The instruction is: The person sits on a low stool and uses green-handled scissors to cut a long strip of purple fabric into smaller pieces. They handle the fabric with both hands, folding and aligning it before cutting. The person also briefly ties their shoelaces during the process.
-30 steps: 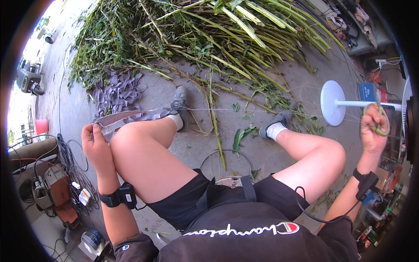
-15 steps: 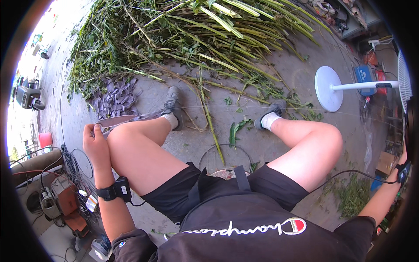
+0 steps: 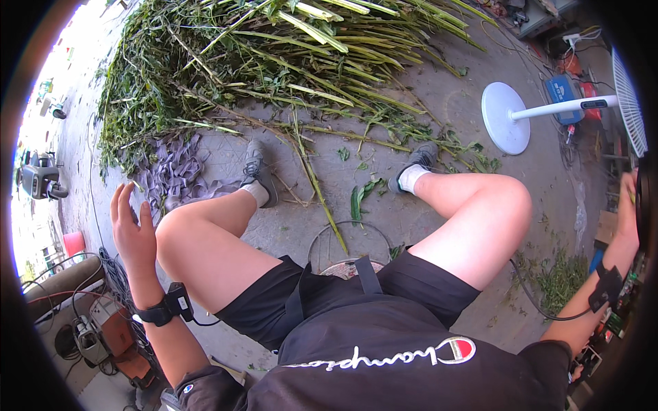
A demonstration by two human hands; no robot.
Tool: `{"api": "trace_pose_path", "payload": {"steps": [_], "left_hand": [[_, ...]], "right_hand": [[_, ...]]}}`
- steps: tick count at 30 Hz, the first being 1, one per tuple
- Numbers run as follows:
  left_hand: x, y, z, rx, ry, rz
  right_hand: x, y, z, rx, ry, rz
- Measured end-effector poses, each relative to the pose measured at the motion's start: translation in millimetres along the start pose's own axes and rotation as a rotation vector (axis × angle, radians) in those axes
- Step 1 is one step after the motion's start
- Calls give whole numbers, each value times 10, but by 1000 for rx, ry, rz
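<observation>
I sit with bare knees apart over a concrete floor. My left hand (image 3: 133, 233) is raised beside my left knee with its fingers spread, and it holds nothing. It wears a black wrist device (image 3: 164, 308). My right hand (image 3: 627, 202) reaches out to the far right rim beside a fan grille (image 3: 629, 103). It is partly cut off, so its grip is unclear. A big pile of green stalks (image 3: 288, 61) lies beyond my feet. One long stalk (image 3: 319, 188) and a loose green leaf (image 3: 359, 200) lie between my shoes.
A white standing fan has its round base (image 3: 506, 118) at the right. Grey-purple strips (image 3: 175, 171) lie by the left shoe. A red bucket (image 3: 72, 243), an orange machine (image 3: 113, 335) with cables and a blue box (image 3: 562, 89) stand around. A wire ring (image 3: 349, 233) sits below me.
My right hand left the fan pole and swung out to the far right rim. My left hand lifted slightly and spread its fingers.
</observation>
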State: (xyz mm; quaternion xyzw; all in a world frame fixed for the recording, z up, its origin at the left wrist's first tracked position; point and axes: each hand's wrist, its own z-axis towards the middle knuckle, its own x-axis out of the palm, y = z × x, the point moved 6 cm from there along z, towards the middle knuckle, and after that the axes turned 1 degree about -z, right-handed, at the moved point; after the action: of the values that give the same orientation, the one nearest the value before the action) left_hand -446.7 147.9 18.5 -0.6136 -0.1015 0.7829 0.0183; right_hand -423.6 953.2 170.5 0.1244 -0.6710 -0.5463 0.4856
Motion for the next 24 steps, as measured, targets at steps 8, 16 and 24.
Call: {"api": "trace_pose_path", "payload": {"steps": [8,16,24], "left_hand": [[464,-420,129,205,479,282],[1143,-2939,-11,434,519,-814],[1392,-3053,-280,24,1151,-1704]], "right_hand": [[1500,-1504,-610,571,348,473],[2346,-2166,-1422,878,436,622],[2057,-2335,-1393,889,452,461]]}}
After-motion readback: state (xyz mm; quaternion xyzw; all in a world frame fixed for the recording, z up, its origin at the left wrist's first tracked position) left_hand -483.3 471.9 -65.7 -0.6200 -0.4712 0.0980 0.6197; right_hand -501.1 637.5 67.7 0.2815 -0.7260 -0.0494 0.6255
